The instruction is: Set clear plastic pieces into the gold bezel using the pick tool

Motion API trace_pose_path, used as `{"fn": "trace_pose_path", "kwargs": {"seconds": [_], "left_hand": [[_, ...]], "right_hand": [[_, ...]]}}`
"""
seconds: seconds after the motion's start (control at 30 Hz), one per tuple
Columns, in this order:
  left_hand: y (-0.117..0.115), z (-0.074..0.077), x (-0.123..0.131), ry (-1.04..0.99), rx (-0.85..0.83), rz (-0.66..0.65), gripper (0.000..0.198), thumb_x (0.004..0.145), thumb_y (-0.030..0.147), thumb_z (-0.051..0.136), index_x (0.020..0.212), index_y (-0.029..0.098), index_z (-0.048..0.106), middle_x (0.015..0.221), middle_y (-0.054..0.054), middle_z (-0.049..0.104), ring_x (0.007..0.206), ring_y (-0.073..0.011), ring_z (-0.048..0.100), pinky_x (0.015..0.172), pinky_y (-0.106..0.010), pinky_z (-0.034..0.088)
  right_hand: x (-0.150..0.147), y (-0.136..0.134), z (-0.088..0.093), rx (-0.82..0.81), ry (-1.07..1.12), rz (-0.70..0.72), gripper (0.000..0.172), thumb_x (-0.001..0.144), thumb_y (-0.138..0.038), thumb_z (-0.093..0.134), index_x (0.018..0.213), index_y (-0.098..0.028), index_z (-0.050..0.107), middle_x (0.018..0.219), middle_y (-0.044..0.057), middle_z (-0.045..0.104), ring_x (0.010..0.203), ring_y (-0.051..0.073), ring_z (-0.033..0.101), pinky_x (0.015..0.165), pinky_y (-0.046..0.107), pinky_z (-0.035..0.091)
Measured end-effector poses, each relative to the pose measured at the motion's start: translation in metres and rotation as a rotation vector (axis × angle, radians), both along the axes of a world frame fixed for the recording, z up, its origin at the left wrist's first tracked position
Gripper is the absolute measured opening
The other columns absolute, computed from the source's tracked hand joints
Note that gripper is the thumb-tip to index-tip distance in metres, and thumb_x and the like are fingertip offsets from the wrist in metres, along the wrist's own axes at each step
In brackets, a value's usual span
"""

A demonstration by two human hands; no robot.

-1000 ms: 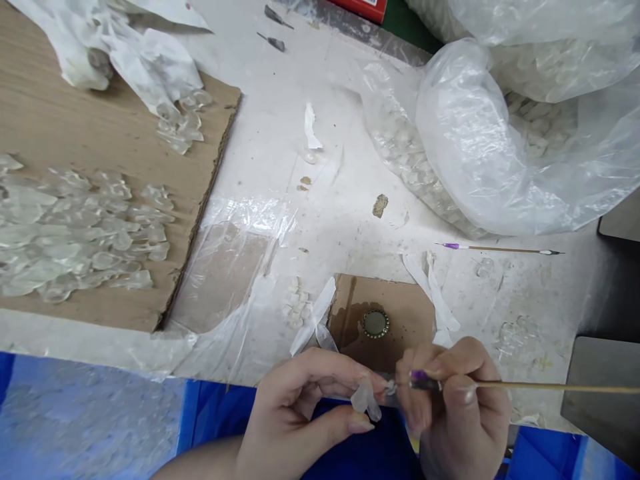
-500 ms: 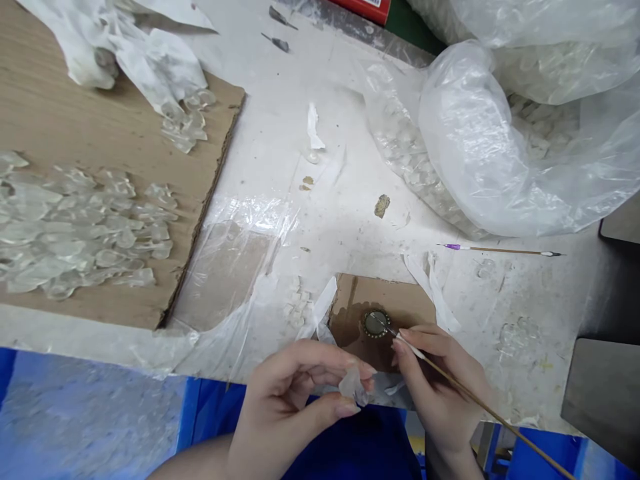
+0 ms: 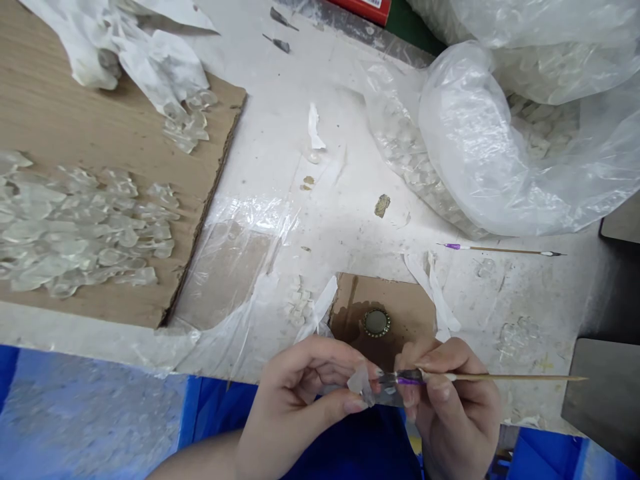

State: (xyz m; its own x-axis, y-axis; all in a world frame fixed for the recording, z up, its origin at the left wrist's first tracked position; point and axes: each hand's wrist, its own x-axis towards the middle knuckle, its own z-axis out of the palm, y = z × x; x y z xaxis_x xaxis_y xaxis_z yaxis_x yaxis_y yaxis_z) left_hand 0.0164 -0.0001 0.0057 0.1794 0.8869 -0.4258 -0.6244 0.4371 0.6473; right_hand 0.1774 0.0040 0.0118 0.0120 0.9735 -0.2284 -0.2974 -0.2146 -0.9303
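Observation:
Between the thumb and fingers of my left hand is a small clear, frosted plastic piece. My right hand pinches a thin wooden stick with a dark and purple tip fitting, its tip pointing left at the plastic piece. Whether the tip touches the piece I cannot tell. Just beyond my hands a bottle cap, holding something grey, lies on a small stained cardboard piece taped to the table.
Many similar clear pieces lie on a large cardboard sheet at left. A plastic bag of small pieces fills the back right. A second stick lies right of centre; two needle tips lie at the back.
My right hand has lifted the stick's tip out of the bottle cap and brought it toward my left hand, turning the stick nearly level. My left hand has shifted slightly right.

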Motion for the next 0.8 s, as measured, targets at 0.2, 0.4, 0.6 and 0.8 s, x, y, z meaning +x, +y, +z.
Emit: {"fn": "trace_pose_path", "kwargs": {"seconds": [0.2, 0.4, 0.6, 0.8], "left_hand": [[0.0004, 0.0009, 0.0058, -0.03, 0.021, 0.057, 0.016, 0.083, 0.019, 0.087, 0.097, 0.025, 0.084, 0.085, -0.002, 0.088, 0.073, -0.0169, 0.084, 0.07, -0.016, 0.067], [0.0019, 0.0003, 0.009, -0.012, 0.031, 0.072, 0.016, 0.082, 0.017, 0.088, 0.095, 0.025, 0.084, 0.085, -0.002, 0.088, 0.071, -0.0175, 0.084, 0.069, -0.018, 0.068], [0.0023, 0.0011, 0.0084, 0.016, 0.049, 0.082, 0.012, 0.082, 0.023, 0.088, 0.093, 0.023, 0.083, 0.081, -0.003, 0.087, 0.065, -0.0192, 0.083, 0.064, -0.022, 0.069], [0.0046, 0.0037, 0.0061, 0.087, 0.044, 0.049, 0.012, 0.081, 0.023, 0.089, 0.091, 0.023, 0.082, 0.079, -0.003, 0.087, 0.062, -0.0193, 0.082, 0.062, -0.022, 0.069]], "right_hand": [[-0.0079, -0.002, 0.0067, -0.054, 0.106, 0.046, 0.012, 0.102, -0.032, 0.062, 0.1, -0.029, 0.074, 0.066, -0.002, 0.062, 0.045, 0.011, 0.058, 0.043, 0.023, 0.047], [-0.004, -0.0063, 0.0076, -0.057, 0.121, 0.07, 0.013, 0.104, -0.031, 0.059, 0.104, -0.03, 0.072, 0.075, -0.002, 0.063, 0.049, 0.01, 0.065, 0.046, 0.021, 0.052], [-0.0044, -0.0076, 0.0058, -0.031, 0.091, 0.068, 0.013, 0.104, -0.029, 0.059, 0.107, -0.028, 0.072, 0.077, -0.002, 0.064, 0.051, 0.01, 0.067, 0.048, 0.022, 0.054], [-0.0056, -0.0066, 0.0041, 0.005, 0.036, 0.066, 0.014, 0.104, -0.027, 0.058, 0.107, -0.028, 0.071, 0.076, -0.001, 0.065, 0.049, 0.012, 0.066, 0.046, 0.024, 0.055]]}}
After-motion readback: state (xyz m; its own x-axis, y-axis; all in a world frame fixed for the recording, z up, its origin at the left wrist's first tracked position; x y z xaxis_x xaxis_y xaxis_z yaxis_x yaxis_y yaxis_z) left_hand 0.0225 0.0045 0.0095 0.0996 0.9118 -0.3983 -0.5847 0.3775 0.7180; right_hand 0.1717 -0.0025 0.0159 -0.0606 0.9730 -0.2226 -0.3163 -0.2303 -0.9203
